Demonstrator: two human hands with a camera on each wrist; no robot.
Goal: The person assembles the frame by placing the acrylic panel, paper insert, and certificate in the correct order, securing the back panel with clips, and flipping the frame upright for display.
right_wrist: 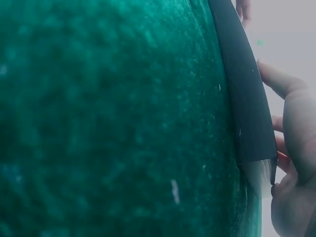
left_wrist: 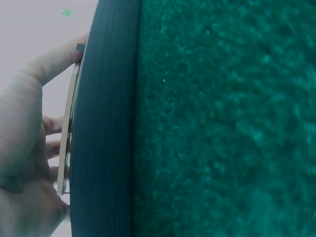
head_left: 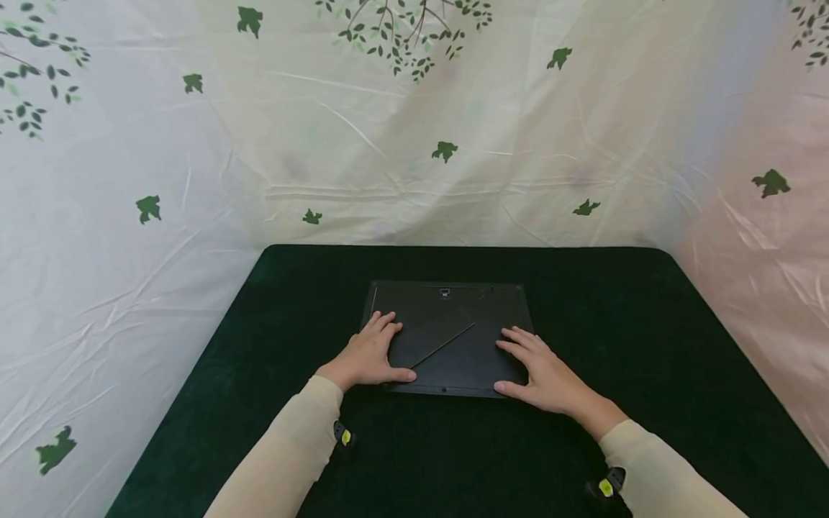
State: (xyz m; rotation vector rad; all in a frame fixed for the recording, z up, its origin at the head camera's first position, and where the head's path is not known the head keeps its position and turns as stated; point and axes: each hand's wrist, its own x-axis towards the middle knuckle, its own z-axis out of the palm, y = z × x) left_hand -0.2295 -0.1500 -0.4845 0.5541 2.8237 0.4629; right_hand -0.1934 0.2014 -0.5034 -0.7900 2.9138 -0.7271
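A flat black rectangular panel (head_left: 463,367), like the back of a picture frame, lies on the dark green table cover. A small metal fitting (head_left: 445,293) sits near its far edge, and a thin diagonal strip (head_left: 443,346) crosses its middle. My left hand (head_left: 366,356) rests on the panel's left part, fingers spread and thumb by the near edge. On the right part rests my right hand (head_left: 544,370), its fingers loosely extended. The left wrist view shows the panel's dark side (left_wrist: 106,118) and a tan-edged strip (left_wrist: 68,128) above it. A paler corner (right_wrist: 259,174) appears in the right wrist view.
Dark green cloth (head_left: 311,288) covers the table around the panel. Pale fabric walls (head_left: 388,180) with green leaf prints stand behind and at both sides. Each sleeve has a dark strap with a yellow spot near the wrist.
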